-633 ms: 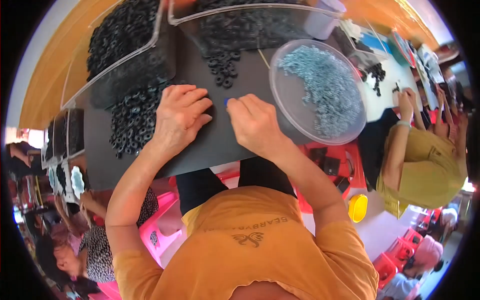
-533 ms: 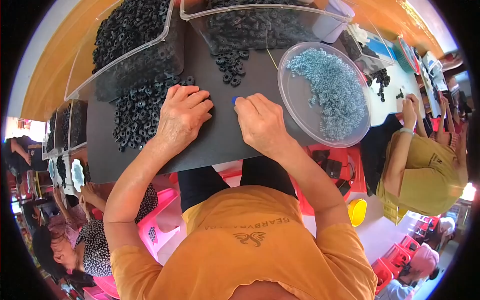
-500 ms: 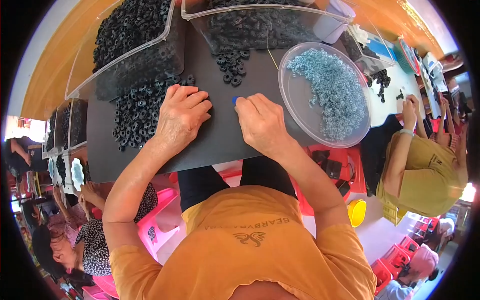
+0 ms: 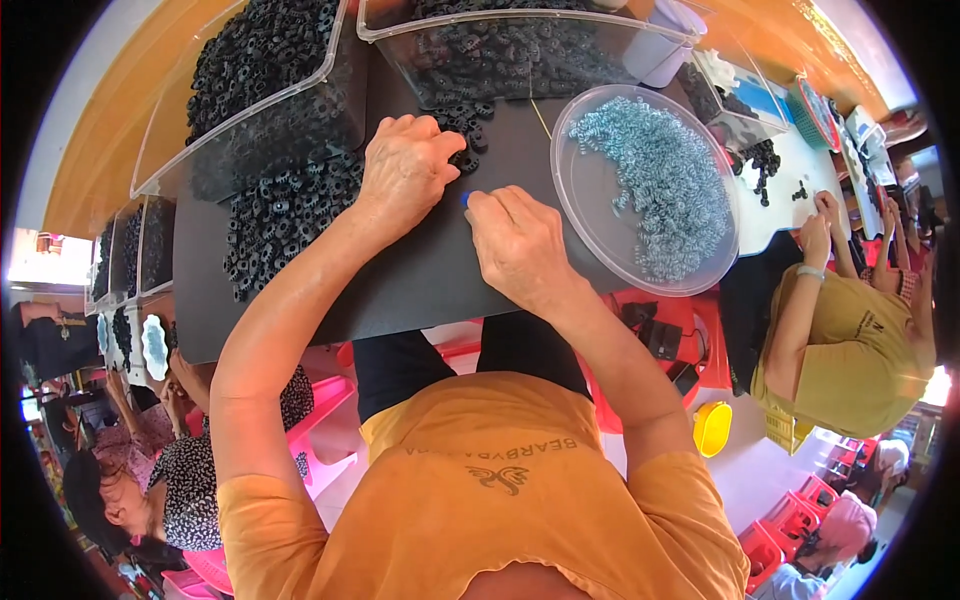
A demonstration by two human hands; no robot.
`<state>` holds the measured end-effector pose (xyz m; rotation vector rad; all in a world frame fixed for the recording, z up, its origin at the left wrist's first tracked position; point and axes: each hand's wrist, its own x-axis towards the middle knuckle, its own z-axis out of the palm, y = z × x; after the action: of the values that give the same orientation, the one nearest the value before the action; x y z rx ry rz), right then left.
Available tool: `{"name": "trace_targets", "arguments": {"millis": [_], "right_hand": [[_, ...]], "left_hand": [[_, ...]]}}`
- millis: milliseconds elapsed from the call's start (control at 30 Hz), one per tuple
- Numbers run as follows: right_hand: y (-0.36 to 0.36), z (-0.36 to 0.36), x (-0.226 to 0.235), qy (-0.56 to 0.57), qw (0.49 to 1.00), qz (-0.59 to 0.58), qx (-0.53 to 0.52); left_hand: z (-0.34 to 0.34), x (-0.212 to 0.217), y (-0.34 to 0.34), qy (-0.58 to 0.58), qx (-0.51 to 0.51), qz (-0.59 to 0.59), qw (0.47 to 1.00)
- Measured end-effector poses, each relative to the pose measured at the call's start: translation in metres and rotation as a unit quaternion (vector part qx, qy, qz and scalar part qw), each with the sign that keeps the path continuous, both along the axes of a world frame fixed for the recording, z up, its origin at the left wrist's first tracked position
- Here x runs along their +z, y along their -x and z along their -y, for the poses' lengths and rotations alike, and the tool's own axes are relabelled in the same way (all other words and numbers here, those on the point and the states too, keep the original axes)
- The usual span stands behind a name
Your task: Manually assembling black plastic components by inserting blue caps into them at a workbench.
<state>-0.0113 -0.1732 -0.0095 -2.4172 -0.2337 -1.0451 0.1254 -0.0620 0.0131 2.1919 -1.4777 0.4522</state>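
Note:
My left hand (image 4: 408, 170) is at the small heap of black plastic parts (image 4: 476, 120) below the back bin. Its fingers are bent and closed, the tips at the heap's edge; what they hold, if anything, is hidden. Lower and to the right, my right hand (image 4: 518, 240) rests over the dark table mat with its fingers curled. A small blue end (image 4: 465, 199) sticks out between its thumb and forefinger; the rest of that thing is covered by the hand. A bigger spread of black parts (image 4: 285, 215) lies to the left of my left forearm.
Clear plastic bins (image 4: 262, 70) of black parts line the back. On the right a round clear lid (image 4: 590, 215) carries many small pale-blue springs (image 4: 660, 180). A thin stick (image 4: 540, 117) lies beside it. Other people (image 4: 840, 345) sit at tables on both sides.
My left hand has moved up and to the right, from the bare mat to the small heap of black parts. My right hand has barely moved and keeps the blue-ended thing.

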Motion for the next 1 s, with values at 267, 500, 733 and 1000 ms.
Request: {"name": "trace_targets", "arguments": {"millis": [267,500,733,1000], "right_hand": [[0.002,0.0,0.0,-0.004,1.0,-0.001,0.001],[0.003,0.003,0.001,-0.046,0.998,0.032,-0.011],[0.007,0.002,0.007,-0.17,0.984,0.047,0.026],[0.009,0.001,0.006,-0.218,0.975,0.041,0.03]], "left_hand": [[0.0,0.0,0.004,-0.042,0.015,0.008,0.999],[-0.024,0.01,0.022,0.018,0.057,-0.117,0.991],[-0.029,0.018,0.057,0.245,0.029,-0.644,0.724],[-0.021,0.016,0.083,0.303,0.019,-0.64,0.706]]}}
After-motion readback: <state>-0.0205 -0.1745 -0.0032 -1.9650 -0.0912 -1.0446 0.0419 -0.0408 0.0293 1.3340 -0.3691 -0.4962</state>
